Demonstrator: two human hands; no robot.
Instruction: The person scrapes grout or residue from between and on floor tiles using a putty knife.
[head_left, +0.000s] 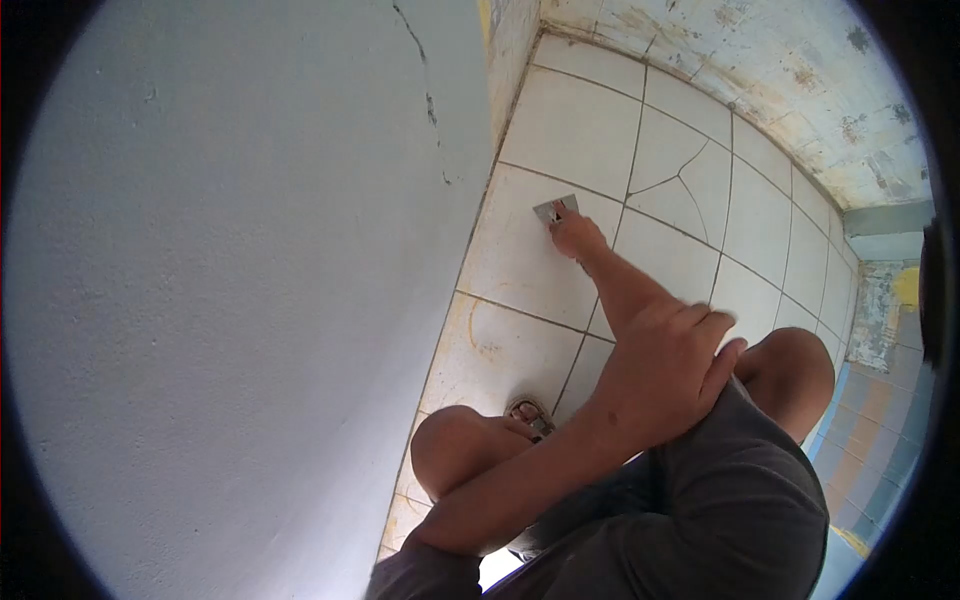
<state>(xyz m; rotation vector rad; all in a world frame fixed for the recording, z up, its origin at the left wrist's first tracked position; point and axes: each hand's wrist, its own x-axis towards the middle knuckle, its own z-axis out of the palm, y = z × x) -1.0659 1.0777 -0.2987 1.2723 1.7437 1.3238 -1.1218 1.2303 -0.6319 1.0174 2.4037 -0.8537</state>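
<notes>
My right hand reaches forward, its fingers closed on a small scraper with a flat, wide grey metal blade. The scraper is over a white floor tile, close to the foot of the grey wall; most of its handle is hidden in the hand. My left hand crosses over in front of me. It is closed around my right arm near the elbow, just below the sleeve, with the fingers bent and the thumb along the near side.
A grey wall with a thin dark crack rises close on the left. Several floor tiles have broken lines and brown stains. A patchy, peeling wall stands at the far side. My bent knees and a sandalled foot are below.
</notes>
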